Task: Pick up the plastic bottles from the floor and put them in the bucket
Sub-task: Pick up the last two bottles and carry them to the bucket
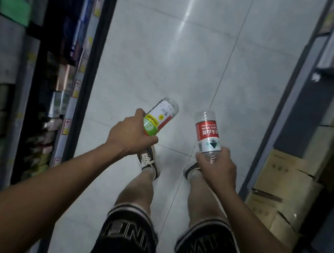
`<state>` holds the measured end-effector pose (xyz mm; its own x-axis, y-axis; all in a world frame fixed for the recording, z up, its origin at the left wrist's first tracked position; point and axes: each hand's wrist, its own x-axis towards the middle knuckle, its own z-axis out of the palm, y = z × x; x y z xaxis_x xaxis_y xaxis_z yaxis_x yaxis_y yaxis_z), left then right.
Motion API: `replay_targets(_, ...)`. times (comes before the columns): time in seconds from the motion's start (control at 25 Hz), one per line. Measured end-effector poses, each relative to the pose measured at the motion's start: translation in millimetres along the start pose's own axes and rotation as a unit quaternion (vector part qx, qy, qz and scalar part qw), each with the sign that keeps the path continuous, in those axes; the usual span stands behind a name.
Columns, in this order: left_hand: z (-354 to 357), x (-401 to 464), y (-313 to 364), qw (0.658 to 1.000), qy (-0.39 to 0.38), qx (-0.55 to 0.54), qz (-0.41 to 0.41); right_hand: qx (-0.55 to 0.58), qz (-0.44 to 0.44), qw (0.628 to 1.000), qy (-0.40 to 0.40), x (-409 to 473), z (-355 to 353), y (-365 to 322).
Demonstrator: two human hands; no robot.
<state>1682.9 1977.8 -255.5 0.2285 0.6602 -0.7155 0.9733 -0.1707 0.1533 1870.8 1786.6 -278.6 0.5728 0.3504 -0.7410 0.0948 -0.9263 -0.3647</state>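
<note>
Standing over the tiled floor [153,46], we hold two clear plastic bottles above our shoes. Our left hand [131,135] wraps the green-labelled bottle [160,117]; our right hand [217,166] grips the red-labelled bottle [207,132] near its neck end. Both look empty, so probably light, crushable and a little slick. No bucket is in view, and the shelves beside the floor are blurred.

Both arms outstretched, left hand [132,134] and right hand [215,168] apparently gripping.

Both bottle necks vanish inside the left hand [130,133] and right hand [215,166], while shelf goods [7,49] at nine o'clock blur unreadably.
</note>
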Motion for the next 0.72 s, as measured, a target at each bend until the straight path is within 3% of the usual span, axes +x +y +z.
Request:
replay_targets(0.16,-67,-83,24,0.997,0.016,0.034,0.065,-0.009,-0.027,0.999,0.021,-78,-75,-30)
replay_targets(0.32,-94,-139,23,0.989,0.027,0.067,0.128,-0.015,-0.044,0.998,0.045,-155,-107,-36)
replay_targets(0.52,-112,-168,-1,0.971,0.006,0.109,0.211,-0.022,-0.009,0.995,0.097,-237,-84,-20)
replay_targets(0.72,-130,-176,-32,0.928,-0.008,0.205,0.311,0.073,0.088,0.982,0.151,-323,-14,6)
